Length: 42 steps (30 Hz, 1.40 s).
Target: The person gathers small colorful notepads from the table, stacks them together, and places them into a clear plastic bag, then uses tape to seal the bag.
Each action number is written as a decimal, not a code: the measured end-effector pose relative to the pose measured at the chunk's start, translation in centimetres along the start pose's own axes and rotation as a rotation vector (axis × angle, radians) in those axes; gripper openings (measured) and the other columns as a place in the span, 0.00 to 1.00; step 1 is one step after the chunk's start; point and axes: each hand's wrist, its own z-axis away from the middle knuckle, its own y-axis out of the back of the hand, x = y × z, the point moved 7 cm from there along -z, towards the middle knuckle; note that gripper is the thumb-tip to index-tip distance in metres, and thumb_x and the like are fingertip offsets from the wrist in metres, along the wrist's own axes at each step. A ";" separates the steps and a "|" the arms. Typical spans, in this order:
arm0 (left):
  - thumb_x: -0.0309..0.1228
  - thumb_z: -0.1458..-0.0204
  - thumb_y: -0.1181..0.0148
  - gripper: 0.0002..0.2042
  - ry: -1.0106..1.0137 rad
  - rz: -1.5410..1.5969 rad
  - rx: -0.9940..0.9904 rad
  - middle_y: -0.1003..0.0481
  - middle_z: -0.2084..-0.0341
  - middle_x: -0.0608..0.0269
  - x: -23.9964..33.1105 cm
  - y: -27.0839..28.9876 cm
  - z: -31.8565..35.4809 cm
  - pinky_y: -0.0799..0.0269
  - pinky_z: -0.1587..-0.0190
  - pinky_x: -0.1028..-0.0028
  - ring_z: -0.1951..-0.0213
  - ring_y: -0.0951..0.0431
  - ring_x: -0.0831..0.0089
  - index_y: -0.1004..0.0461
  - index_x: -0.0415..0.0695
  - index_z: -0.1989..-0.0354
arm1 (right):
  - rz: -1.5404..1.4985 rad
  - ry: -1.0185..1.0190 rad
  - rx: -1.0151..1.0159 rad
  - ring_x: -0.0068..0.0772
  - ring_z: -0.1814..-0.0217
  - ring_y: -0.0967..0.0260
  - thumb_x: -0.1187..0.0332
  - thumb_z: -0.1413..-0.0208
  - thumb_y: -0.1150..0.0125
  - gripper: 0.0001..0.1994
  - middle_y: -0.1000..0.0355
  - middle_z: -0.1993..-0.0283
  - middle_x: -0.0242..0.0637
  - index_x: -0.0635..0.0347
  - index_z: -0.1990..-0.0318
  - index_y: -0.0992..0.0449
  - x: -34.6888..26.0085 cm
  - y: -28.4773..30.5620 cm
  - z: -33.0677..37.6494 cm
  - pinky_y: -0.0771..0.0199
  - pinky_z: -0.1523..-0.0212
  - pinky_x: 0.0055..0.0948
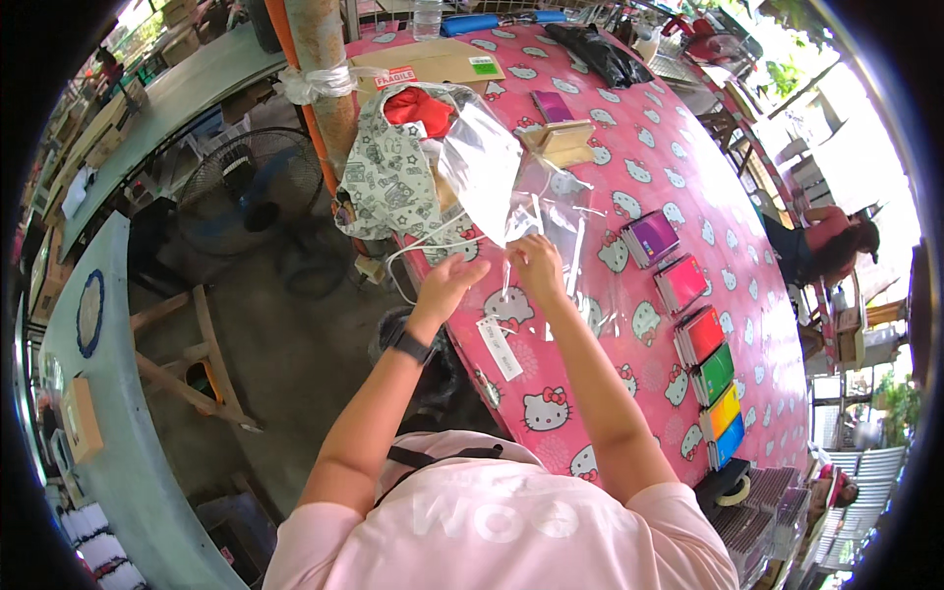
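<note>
A clear plastic bag (482, 162) stands up off the table in front of me, its lower end at my right hand (538, 267). The fingers of that hand are pinched together on the plastic. My left hand (450, 287), with a dark band on its wrist, is just left of it, fingers stretched out and holding nothing. More clear plastic (565, 231) lies flat beyond my right hand. Behind my hands sits a pale grey patterned drawstring bag (379, 172) with red cloth (418, 111) in its mouth. A white cord (418, 244) trails from it.
Small stacks of coloured notebooks (681, 283) line the table's right side. A white paper strip (500, 346) lies near my right forearm. Wooden pieces (560, 143), cardboard (433, 64) and black plastic (600, 54) lie farther back. A rusty post (324, 79) and a fan (251, 192) stand left.
</note>
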 end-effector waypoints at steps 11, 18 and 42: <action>0.39 0.56 0.33 0.13 0.215 0.344 -0.177 0.30 0.83 0.72 -0.8 -6.3 0.8 0.40 0.76 0.83 0.80 0.34 0.86 0.28 0.43 0.75 | -0.366 -0.369 0.085 0.29 0.65 0.31 0.73 0.59 0.34 0.13 0.28 0.68 0.37 0.64 0.65 0.29 -1.2 1.6 6.6 0.32 0.64 0.27; 0.37 0.52 0.37 0.10 0.171 0.433 -0.260 0.31 0.82 0.74 0.5 -7.0 0.6 0.40 0.76 0.86 0.79 0.35 0.87 0.30 0.46 0.74 | -0.804 -0.536 0.169 0.12 0.77 0.41 0.77 0.48 0.45 0.04 0.31 0.78 0.25 0.63 0.68 0.23 3.2 3.1 8.2 0.41 0.77 0.18; 0.28 0.52 0.45 0.06 -0.574 -0.651 0.016 0.24 0.80 0.55 10.4 -4.9 -11.1 0.29 0.75 0.67 0.79 0.24 0.64 0.25 0.39 0.69 | -1.278 -0.644 0.710 0.23 0.74 0.31 0.68 0.46 0.41 0.08 0.27 0.71 0.36 0.65 0.66 0.27 7.6 13.7 19.9 0.30 0.74 0.19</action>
